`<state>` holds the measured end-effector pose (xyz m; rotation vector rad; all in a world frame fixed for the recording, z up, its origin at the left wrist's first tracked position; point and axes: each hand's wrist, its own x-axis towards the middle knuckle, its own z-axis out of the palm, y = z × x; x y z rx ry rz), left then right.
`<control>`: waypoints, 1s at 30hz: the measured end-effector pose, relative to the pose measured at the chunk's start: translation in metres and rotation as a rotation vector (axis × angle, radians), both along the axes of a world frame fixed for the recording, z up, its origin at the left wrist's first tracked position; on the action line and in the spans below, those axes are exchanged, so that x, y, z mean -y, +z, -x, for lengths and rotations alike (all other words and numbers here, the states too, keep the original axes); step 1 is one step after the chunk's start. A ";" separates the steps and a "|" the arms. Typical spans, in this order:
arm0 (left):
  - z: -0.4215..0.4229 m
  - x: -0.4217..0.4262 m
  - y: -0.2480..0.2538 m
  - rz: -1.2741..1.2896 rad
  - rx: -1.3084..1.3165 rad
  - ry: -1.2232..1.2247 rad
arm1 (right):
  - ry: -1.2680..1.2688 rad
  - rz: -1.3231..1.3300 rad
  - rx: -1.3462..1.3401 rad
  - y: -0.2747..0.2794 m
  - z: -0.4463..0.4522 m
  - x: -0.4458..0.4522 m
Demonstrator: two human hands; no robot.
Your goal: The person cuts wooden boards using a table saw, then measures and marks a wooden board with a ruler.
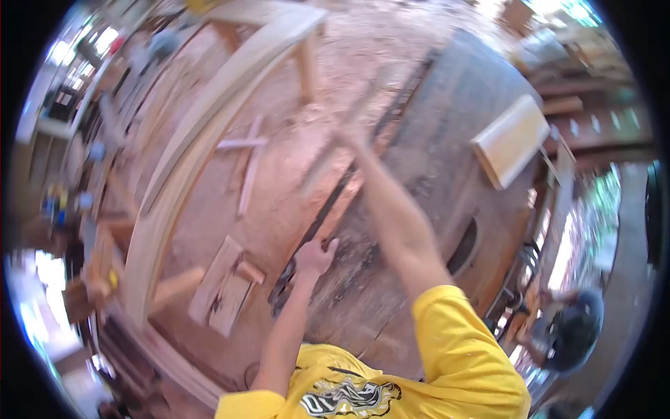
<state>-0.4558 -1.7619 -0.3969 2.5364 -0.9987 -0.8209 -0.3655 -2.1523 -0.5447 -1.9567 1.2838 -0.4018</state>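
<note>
My right hand (350,135) is stretched forward over the long side of a dark bench (447,126). It is closed around a thin wooden strip (322,166), smeared by motion, that slants past the hand on both sides. My left hand (315,258) rests near the bench's near left edge, its thumb out and apart from the fingers. Nothing shows in that hand, though part of its fingers is hard to see. A dark slotted rail (328,204) runs along the bench edge between the two hands.
A curved wooden frame (185,153) arches on the left. Two boards (222,288) with a small block lie on the floor, near crossed strips (251,157). A pale wooden board (511,142) sits on the bench's right. Another person (572,332) is at lower right.
</note>
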 end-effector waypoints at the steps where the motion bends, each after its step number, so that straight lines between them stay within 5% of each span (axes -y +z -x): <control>1: 0.002 0.000 0.000 0.061 -0.023 0.023 | 0.118 0.103 0.004 0.010 -0.031 -0.021; 3: 0.002 0.000 0.003 0.186 -0.121 0.083 | 0.328 0.384 0.073 0.016 -0.065 -0.022; 4: 0.001 0.002 0.003 0.236 -0.193 0.138 | 0.199 0.063 0.017 0.067 -0.054 -0.021; 7: -0.004 0.013 -0.011 0.419 -0.165 0.048 | 0.063 0.034 -0.320 0.255 0.082 0.020; 9: -0.002 0.041 -0.015 0.438 -0.114 -0.021 | -0.181 0.390 -0.387 0.242 0.163 0.086; 10: -0.004 0.060 -0.017 0.462 -0.052 -0.083 | -0.326 0.090 -0.324 0.252 0.209 0.117; 11: -0.004 0.082 -0.011 0.506 -0.058 -0.089 | -0.464 0.615 -0.378 0.164 0.273 0.180; 12: -0.001 0.113 -0.007 0.554 0.006 -0.080 | -0.601 0.379 -0.650 0.210 0.316 0.172; 14: 0.007 0.195 0.010 0.715 0.002 -0.143 | -0.868 -0.012 -0.718 0.228 0.386 0.175; 16: 0.028 0.298 0.044 0.888 -0.185 -0.192 | -0.968 -0.086 -0.791 0.205 0.434 0.181; 21: 0.135 0.504 0.023 0.942 -0.376 -0.483 | -0.962 -0.241 -0.603 0.192 0.459 0.181; 24: 0.185 0.575 -0.032 0.655 -0.182 -0.608 | -0.906 -0.199 -0.699 0.195 0.421 0.177; 26: 0.164 0.576 -0.018 0.527 -0.021 -0.662 | -0.855 -0.213 -0.797 0.205 0.378 0.171; 28: 0.123 0.570 -0.028 0.663 -0.051 -0.671 | -1.020 -0.358 -0.628 0.247 0.339 0.138; 30: 0.092 0.550 -0.023 0.576 -0.171 -0.657 | -1.009 -0.333 -0.638 0.234 0.317 0.120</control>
